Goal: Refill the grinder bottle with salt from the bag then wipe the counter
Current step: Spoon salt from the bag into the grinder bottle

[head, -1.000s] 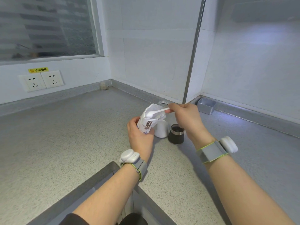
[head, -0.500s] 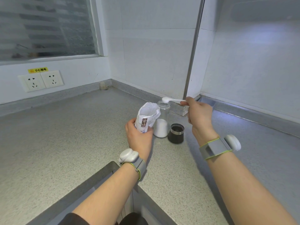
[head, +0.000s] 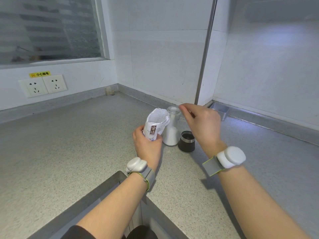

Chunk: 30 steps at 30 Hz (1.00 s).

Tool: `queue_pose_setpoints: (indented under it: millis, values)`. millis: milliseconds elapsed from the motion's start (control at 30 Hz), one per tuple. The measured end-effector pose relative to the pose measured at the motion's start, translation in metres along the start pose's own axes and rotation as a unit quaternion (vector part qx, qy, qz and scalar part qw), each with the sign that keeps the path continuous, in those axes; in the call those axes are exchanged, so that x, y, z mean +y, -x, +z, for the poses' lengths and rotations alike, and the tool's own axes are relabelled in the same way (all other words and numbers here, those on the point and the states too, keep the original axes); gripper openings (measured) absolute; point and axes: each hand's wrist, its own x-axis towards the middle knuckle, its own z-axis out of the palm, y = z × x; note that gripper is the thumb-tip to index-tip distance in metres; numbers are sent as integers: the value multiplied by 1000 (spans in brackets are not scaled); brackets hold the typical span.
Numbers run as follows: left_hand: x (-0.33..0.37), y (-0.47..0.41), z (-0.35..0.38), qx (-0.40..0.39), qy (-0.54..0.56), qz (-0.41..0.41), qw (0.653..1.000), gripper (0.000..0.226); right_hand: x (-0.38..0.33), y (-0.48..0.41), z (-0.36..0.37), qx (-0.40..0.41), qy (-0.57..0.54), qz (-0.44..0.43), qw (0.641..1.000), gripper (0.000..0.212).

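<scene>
Left hand [head: 147, 145] grips the lower part of the salt bag [head: 156, 124], fingers wrapped round it. The bag is upright with its torn top open and is held just above the counter [head: 69, 144]. The grinder bottle [head: 171, 130] stands on the counter just behind and right of the bag. It is clear glass, uncapped, with white salt filling its lower part. The bag overlaps its left side, so whether they touch cannot be told. Right hand [head: 202, 125] hovers over the bottle mouth, fingers curled, thumb and forefinger pinched on a white spoon [head: 176, 109]. Only a pale bit of the spoon shows at the mouth; the hand hides the handle. The black grinder cap [head: 186, 141] sits on the counter just right of the bottle, apart from it, with the right wrist above it. A small metal tin [head: 220, 110] sits at the wall base behind the right hand, its left end blocked by the knuckles. Both wrists wear grey bands carrying white pods, left [head: 137, 165] and right [head: 230, 156]. Far left on the wall are two sockets [head: 43, 85] under a yellow warning label [head: 40, 74], with a window [head: 48, 28] above. A metal strip [head: 205, 49] runs up the wall corner. A steel-edged cutout [head: 96, 192] opens in the counter under the left forearm. A small brownish lump [head: 109, 90] sits in the far counter corner.
</scene>
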Motion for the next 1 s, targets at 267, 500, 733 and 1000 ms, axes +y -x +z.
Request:
queue_pose_setpoints:
  millis: [267,500,733,1000]
  values:
    - [1,-1,1,11,-4,-1,1000,46,-4,-1,-3,59,-76,5,995,18]
    - [0,1,0,18,20,17,1000,44,-13,0,-3,4,-120,-85,989,14]
    - [2,5,-2,-40,30,207,977,53,-10,5,11,-209,34,-44,976,31]
    - [0,5,-1,-39,36,170,984,54,-17,-2,7,-340,-210,152,904,49]
